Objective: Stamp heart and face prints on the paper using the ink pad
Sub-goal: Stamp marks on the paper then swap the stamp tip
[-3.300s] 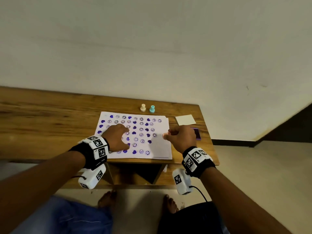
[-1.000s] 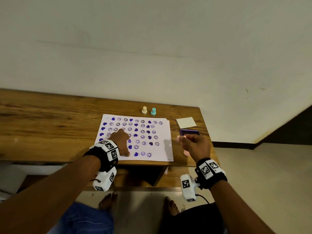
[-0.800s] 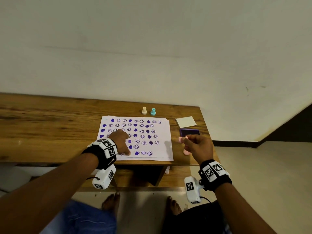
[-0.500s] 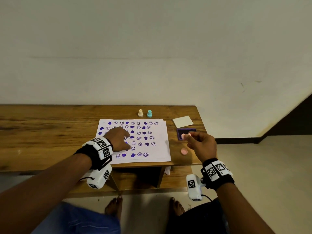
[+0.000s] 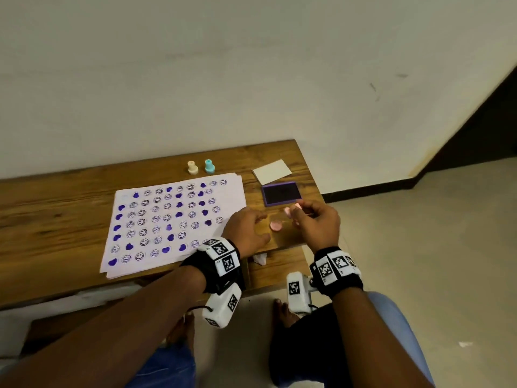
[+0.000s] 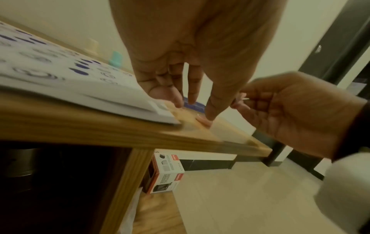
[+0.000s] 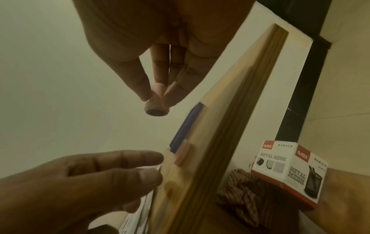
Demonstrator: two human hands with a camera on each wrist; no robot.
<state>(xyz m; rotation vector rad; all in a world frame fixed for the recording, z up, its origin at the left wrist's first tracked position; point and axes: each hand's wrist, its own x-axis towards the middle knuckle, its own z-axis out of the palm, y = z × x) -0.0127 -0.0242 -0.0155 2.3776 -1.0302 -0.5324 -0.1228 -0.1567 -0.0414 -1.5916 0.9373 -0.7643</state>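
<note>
Just stamp (image 7: 156,101) between right fingertips (image 7: 145,93)

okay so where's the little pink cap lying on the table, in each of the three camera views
Head: the pink cap lies on the table between the left hand and right hand.
Left wrist: only its edge shows under the thumb tip.
Right wrist: seen edge-on, centre.
Shared landmark: the purple ink pad, just beyond it.

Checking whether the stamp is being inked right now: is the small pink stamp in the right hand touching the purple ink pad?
No: the right-wrist view shows the small pink stamp pinched in the right hand, held clear of the purple ink pad.
</note>
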